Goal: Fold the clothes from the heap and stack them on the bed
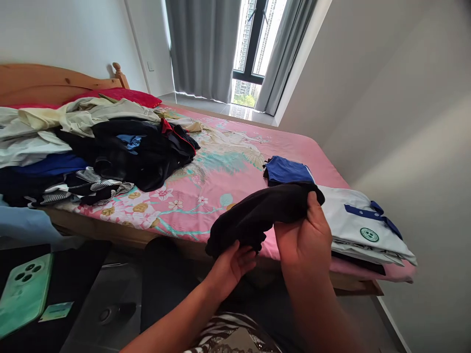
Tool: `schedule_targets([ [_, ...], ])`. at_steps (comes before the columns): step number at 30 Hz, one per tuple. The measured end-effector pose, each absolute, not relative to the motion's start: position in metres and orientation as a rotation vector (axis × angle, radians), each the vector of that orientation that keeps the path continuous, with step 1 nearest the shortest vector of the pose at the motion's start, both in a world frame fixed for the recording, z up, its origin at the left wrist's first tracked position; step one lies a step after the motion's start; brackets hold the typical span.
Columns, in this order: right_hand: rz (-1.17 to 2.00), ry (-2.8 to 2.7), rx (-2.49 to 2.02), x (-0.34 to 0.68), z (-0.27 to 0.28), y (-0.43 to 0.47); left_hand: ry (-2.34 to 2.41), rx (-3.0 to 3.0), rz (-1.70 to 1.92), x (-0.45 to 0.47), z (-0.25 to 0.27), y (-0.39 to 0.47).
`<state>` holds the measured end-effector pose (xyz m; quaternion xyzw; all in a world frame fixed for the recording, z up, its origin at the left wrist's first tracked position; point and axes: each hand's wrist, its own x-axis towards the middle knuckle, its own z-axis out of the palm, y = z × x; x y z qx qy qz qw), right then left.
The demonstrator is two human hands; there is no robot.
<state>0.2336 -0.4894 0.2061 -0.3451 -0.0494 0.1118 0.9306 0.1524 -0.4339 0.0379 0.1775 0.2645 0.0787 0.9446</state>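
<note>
A black cloth garment (261, 213), bunched lengthwise, is held up in front of me over the near edge of the bed. My right hand (307, 235) pinches its right end, thumb on top and fingers behind the cloth. At its lower left end is my left hand (235, 264), thumb against the fabric and fingers curled below. The garment's exact kind cannot be made out. Just beyond it lies a folded blue piece of clothing (289, 170). To the right sits a stack of folded white polo shirts (353, 215) with a blue collar and a round green badge.
A loose heap of dark clothes (147, 152) and pale clothes (84, 117) covers the bed's left side. Pink flowered bedding (221, 171) spreads beneath. A green phone (27, 289) and a card (57, 311) lie at lower left. A wall (415, 122) rises at right.
</note>
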Motion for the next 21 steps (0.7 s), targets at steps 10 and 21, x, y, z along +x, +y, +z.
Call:
schedule_targets([
  [10, -0.028, 0.08, -0.746, 0.39, 0.148, -0.533, 0.522, 0.308, 0.952, 0.126, 0.123, -0.295],
  [21, -0.113, -0.331, -1.982, 0.312, 0.03, -0.572, 0.563, 0.636, 0.308, 0.11, 0.066, -0.33],
])
